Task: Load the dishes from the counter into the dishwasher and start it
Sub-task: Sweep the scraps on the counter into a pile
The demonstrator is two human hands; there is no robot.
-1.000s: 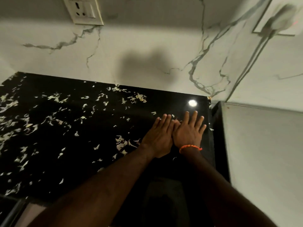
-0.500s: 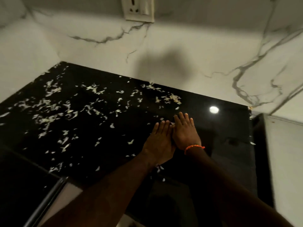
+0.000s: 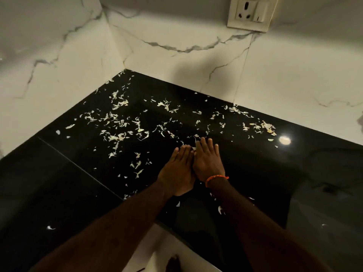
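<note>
My left hand [image 3: 179, 170] and my right hand [image 3: 208, 160] lie flat, side by side and touching, palms down on the glossy black counter [image 3: 68, 183]. Both hold nothing, and their fingers are straight and close together. An orange band [image 3: 216, 178] circles my right wrist. Several pale scraps of peel or petal [image 3: 121, 122] lie scattered over the counter ahead and to the left of my hands. No dishes and no dishwasher are in view.
White marble-patterned walls [image 3: 176, 61] meet in a corner behind the counter. A wall socket with a switch [image 3: 252, 13] sits at the upper right. A bright light reflection [image 3: 284, 140] shows on the counter. The counter's front edge runs below my forearms, with pale floor [image 3: 161, 252] beneath.
My hands have slid left across the counter, staying pressed together. The view has swung left, so the wall corner now shows and the grey surface at the right is gone.
</note>
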